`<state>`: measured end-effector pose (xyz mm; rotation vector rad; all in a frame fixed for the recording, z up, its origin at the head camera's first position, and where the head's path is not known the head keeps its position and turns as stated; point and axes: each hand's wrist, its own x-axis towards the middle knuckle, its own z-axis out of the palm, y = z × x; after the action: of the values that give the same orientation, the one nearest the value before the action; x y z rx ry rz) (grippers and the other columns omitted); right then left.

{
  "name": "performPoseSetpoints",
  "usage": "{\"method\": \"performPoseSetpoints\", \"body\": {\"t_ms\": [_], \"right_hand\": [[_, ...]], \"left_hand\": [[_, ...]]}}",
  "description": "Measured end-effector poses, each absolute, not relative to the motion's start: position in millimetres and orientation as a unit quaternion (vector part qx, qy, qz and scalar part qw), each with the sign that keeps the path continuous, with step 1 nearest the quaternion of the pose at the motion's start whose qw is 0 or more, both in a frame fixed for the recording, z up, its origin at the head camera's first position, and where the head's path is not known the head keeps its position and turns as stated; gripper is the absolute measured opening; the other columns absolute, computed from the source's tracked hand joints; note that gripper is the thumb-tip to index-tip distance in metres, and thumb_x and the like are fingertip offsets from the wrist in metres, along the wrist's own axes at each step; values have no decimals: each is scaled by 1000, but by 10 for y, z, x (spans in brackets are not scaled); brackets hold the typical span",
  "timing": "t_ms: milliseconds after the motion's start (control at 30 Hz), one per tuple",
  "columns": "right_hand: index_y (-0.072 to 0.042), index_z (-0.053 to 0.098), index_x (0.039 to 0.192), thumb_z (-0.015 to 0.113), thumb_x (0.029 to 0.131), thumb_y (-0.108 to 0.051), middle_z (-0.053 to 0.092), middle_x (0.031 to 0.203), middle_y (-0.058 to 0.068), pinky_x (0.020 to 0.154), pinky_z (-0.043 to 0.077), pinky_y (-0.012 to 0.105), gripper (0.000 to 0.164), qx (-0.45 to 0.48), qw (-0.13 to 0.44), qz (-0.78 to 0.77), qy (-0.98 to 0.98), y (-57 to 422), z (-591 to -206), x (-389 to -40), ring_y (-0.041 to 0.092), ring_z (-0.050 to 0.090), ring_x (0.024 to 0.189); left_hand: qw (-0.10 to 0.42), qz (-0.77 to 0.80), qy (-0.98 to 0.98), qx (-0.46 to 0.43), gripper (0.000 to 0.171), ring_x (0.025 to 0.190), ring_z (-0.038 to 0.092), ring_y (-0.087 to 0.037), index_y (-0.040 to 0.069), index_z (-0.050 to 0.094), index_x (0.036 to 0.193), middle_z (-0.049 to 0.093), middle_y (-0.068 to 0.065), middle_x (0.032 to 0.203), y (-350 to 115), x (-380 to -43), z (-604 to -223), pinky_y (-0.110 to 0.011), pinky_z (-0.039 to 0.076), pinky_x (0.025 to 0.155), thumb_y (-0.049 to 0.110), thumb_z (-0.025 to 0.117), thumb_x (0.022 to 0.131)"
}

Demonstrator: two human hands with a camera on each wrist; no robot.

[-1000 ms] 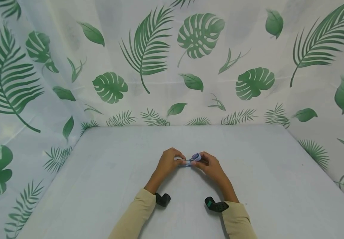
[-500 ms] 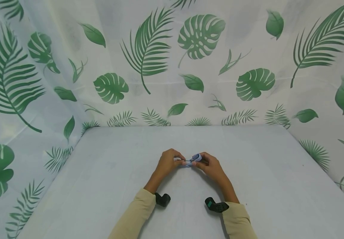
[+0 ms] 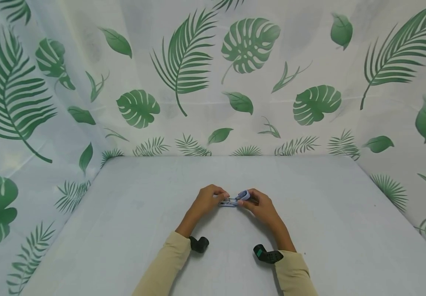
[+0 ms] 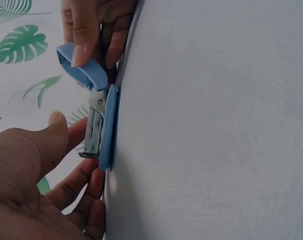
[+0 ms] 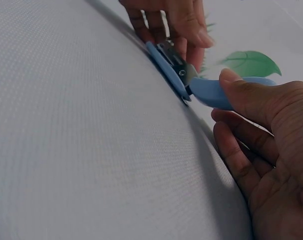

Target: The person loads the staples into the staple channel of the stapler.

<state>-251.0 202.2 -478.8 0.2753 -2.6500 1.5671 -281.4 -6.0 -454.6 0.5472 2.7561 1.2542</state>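
A small light-blue stapler [image 3: 229,205] lies on the white table, its top cover [image 4: 89,73] swung far back from the metal staple magazine [image 4: 94,125]. The blue base [image 4: 109,130] rests along the tabletop. My right hand [image 3: 262,206] pinches the raised cover, its thumb [image 5: 241,90] pressed on the blue plastic. At the magazine's front end is my left hand [image 3: 206,199]. Its thumb stands off the metal in the left wrist view, and its fingers [image 4: 74,185] extend behind and beside the stapler's front end. Whether those fingers touch it I cannot tell.
The white tabletop [image 3: 142,189] stretches around both hands. Leaf-printed white cloth [image 3: 198,123] hangs behind the table and along its sides. A black wrist camera [image 3: 199,245] sits on the left wrist, another camera [image 3: 268,254] on the right.
My left thumb and fingers have come off the stapler's front part, and the left hand has drawn slightly left, uncovering the magazine. My right hand keeps its hold on the raised cover.
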Motion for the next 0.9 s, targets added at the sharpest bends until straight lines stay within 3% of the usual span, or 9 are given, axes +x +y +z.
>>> {"method": "performPoseSetpoints", "body": {"t_ms": [133, 533, 700, 900], "right_hand": [[-2, 62, 111, 72, 89, -20, 68, 109, 13, 98, 50, 43, 31, 84, 24, 506, -858, 2016, -4787, -2509, 30, 65, 112], [1, 62, 115, 72, 90, -17, 68, 113, 17, 99, 49, 45, 32, 88, 27, 516, -852, 1976, -4701, -2444, 33, 64, 114], [5, 60, 118, 70, 90, -8, 66, 115, 21, 99, 48, 47, 33, 100, 35, 513, -852, 1945, -4615, -2388, 37, 63, 114], [-2, 62, 117, 72, 89, -15, 68, 113, 15, 99, 49, 42, 33, 105, 42, 512, -852, 2000, -4758, -2482, 31, 65, 112]], "left_hand": [[37, 419, 891, 169, 22, 112, 62, -28, 9, 76, 99, 68, -10, 111, -67, -2827, -4539, -46, 47, 96, 27, 63, 96], [76, 452, 880, 128, 14, 93, 62, -18, 12, 74, 97, 72, -5, 101, -40, -2871, -4513, -32, 49, 80, 22, 73, 87], [73, 447, 885, 111, 15, 95, 59, -19, 12, 74, 96, 69, -6, 103, 3, -2886, -4535, -35, 48, 83, 21, 76, 83], [78, 450, 884, 102, 15, 99, 59, -20, 13, 74, 97, 69, -6, 105, 1, -2887, -4526, -39, 48, 89, 19, 77, 84]]}}
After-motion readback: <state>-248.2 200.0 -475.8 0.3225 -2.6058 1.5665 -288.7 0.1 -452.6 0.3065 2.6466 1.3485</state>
